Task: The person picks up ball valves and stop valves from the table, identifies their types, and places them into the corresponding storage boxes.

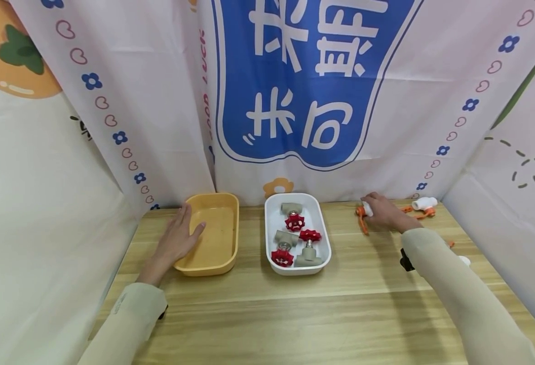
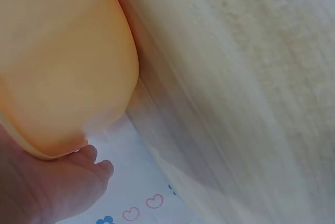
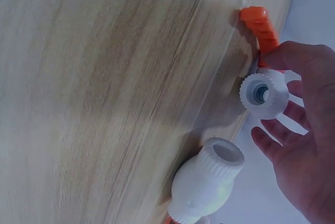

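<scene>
My left hand (image 1: 176, 238) rests at the left rim of a yellow tray (image 1: 217, 230). Its fingers lie fairly straight along the edge, and the thumb reaches over the inside. At the table's back right, my right hand (image 1: 386, 212) holds a white plastic ball valve (image 3: 264, 98) with an orange handle (image 3: 261, 29). In the right wrist view the thumb is on the handle's base, with the fingers behind the white body. A second white valve (image 1: 424, 204) with an orange handle lies farther right. Another white-and-orange piece (image 1: 464, 260) is mostly hidden by the right sleeve.
Between the hands stands a white tray (image 1: 268, 238) holding three grey pipe valves with red handwheels (image 1: 295, 223). All of this is on a wood-grain table (image 1: 267, 319). A printed cloth (image 1: 167, 126) hangs behind the table, and pale walls close in both sides.
</scene>
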Available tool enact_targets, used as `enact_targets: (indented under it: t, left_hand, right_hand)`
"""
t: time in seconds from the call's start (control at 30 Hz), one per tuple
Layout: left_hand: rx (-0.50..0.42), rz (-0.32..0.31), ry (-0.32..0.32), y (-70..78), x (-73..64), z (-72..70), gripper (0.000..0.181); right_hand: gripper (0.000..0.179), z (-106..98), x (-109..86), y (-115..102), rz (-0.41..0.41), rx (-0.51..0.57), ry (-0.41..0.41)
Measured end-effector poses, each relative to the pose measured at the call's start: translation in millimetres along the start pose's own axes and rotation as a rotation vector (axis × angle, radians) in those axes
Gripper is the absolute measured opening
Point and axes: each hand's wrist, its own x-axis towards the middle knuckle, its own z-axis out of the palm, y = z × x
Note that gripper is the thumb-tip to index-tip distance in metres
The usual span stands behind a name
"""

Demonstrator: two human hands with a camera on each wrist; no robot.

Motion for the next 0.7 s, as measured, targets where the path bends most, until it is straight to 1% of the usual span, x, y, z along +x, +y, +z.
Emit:
enact_targets:
  t: [0.2,0.33,0.53,0.7]
  left_hand:
    - [-0.029,-0.019,-0.009,-0.6,-0.7,0.3,0.088]
    - [-0.036,-0.026,-0.013,1.9,-1.7,0.6,0.089]
    - [-0.043,-0.004,-0.005,7.5,-1.3,4.0,0.09]
    - [-0.053,0.011,0.012,13.3,1.4,8.1,0.088]
  right_hand:
    - [0.065,5.9,5.5,4.0,0.006,0.004,-0.012]
    - [0.062,9.9,8.0,6.2,-0.02,-0.004,0.005]
    - [0.055,13.9,9.2,7.4,-0.064,-0.037,0.033]
    - [0.05,13.8,9.8,5.1,-0.066,-0.03,0.038]
